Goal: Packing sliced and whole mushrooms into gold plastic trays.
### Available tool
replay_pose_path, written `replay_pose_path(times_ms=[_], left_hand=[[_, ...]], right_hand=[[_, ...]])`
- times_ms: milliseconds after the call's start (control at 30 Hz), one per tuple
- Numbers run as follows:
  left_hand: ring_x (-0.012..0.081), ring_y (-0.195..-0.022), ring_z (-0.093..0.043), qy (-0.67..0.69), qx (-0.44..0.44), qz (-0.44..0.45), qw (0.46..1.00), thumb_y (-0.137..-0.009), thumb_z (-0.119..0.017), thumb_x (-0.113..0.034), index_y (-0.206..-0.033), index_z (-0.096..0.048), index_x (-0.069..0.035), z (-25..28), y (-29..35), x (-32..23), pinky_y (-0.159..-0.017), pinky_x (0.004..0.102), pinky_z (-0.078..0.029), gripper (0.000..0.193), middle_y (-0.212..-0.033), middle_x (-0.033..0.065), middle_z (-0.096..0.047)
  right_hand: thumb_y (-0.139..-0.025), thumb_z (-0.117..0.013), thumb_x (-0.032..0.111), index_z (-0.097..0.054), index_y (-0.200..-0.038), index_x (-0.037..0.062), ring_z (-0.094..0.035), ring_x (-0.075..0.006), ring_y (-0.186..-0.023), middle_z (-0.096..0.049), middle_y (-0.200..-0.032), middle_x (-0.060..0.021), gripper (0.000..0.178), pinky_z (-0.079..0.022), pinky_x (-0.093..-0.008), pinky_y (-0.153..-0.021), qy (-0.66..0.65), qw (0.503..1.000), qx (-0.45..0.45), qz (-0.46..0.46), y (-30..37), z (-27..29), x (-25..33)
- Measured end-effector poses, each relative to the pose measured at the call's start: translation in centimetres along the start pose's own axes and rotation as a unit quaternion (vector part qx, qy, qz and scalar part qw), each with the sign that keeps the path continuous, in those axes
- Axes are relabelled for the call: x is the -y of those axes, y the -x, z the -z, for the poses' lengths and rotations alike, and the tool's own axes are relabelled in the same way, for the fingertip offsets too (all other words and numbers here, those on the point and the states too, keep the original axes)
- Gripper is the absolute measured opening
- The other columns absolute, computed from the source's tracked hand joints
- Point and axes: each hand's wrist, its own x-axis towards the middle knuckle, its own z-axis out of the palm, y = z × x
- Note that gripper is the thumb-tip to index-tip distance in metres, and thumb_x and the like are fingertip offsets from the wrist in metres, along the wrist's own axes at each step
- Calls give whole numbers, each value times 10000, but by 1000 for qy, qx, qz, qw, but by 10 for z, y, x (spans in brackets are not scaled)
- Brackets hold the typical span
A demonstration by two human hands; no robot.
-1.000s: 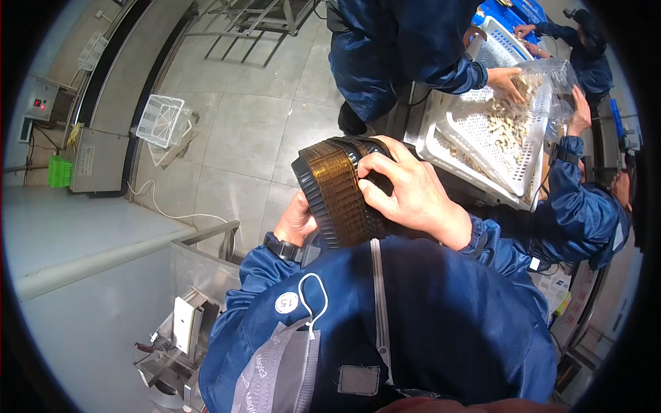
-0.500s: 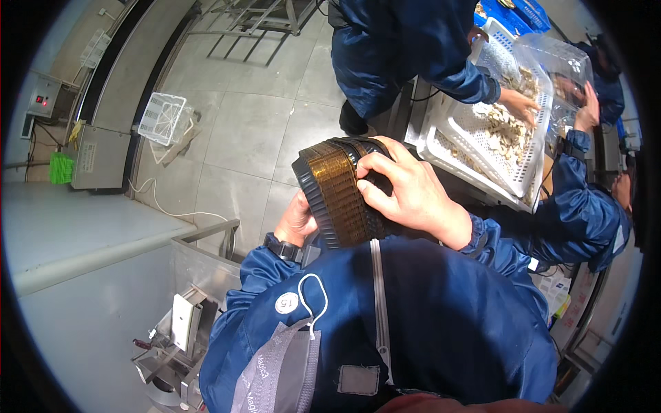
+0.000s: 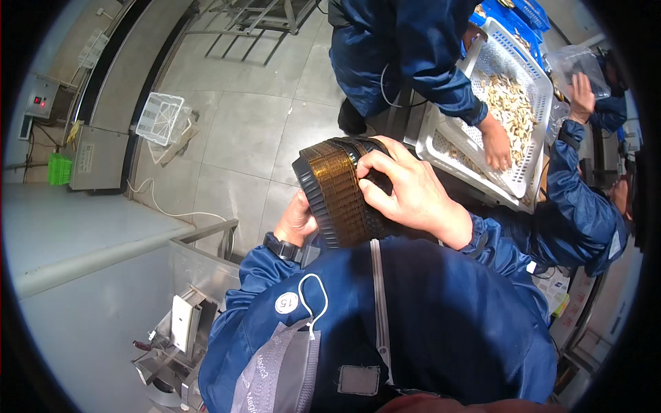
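Note:
Close in front of my chest is a stack of nested plastic trays (image 3: 337, 189), black with a shiny gold-brown ribbed side, tilted on its edge. My left hand (image 3: 297, 219) is closed on its left end; most of those fingers are hidden behind the stack. Over the right end curls my right hand (image 3: 416, 193), with thumb and forefinger bent against the tray rims. A dark watch (image 3: 282, 248) is on my left wrist.
At the right, a co-worker's hand (image 3: 497, 143) reaches into a white perforated basket (image 3: 544, 89) of small pale-brown pieces. Another person's hand (image 3: 582, 98) is by a clear plastic bag (image 3: 575, 67). A white crate (image 3: 162, 118) lies on the tiled floor (image 3: 241, 124); a metal frame (image 3: 203, 234) stands left.
My hands and the tray stack have stayed still. The co-worker's hand has moved down and left within the basket, uncovering more pieces. The clear plastic has shifted up and away from the basket.

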Motion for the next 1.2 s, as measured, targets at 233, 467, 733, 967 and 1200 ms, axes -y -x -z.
replay_pose_path(times_ms=[233, 467, 733, 967, 1200], left_hand=[[288, -1350, -497, 3, -14, 4, 1000, -759, -819, -559, -1481, -406, -14, -1, 1, 0, -1152, 460, -403, 994, -1458, 145, -508], [288, -1344, -503, 11, -15, 16, 1000, -752, -820, -563, -1480, -403, -5, 2, 0, 2, -1148, 460, -408, 1007, -1458, 149, -508], [285, -1344, -505, 14, -21, 18, 1000, -765, -821, -540, -1474, -410, 4, 2, 2, 2, -1145, 458, -412, 984, -1452, 151, -516], [279, -1293, -551, 44, -7, 18, 999, -794, -842, -433, -1457, -434, 1, 10, 5, 4, -1118, 449, -447, 892, -1413, 147, -551], [278, -1278, -565, 42, -18, 26, 999, -794, -849, -399, -1439, -453, -1, -2, 5, -2, -1091, 450, -480, 855, -1397, 151, -562]], right_hand=[[-847, -689, 240, -645, -1014, 141, -691, -417, -836, -588, -1257, -241, 198, -588, -439, -703, -6, 1000, 12, -19, 1, 2, 4], [-843, -679, 244, -642, -1010, 140, -689, -410, -843, -596, -1239, -231, 200, -583, -447, -714, -2, 1000, 6, -16, 1, 1, 3], [-849, -672, 247, -637, -1007, 140, -683, -399, -899, -604, -1242, -206, 195, -577, -445, -733, -21, 999, 26, -39, 1, 5, 4], [-857, -676, 255, -635, -1007, 146, -678, -399, -927, -604, -1234, -204, 191, -575, -448, -748, -26, 996, 50, -69, 1, 9, 7], [-861, -676, 262, -631, -1007, 150, -678, -396, -927, -607, -1229, -200, 189, -575, -444, -761, -16, 997, 44, -58, 2, 8, 2]])
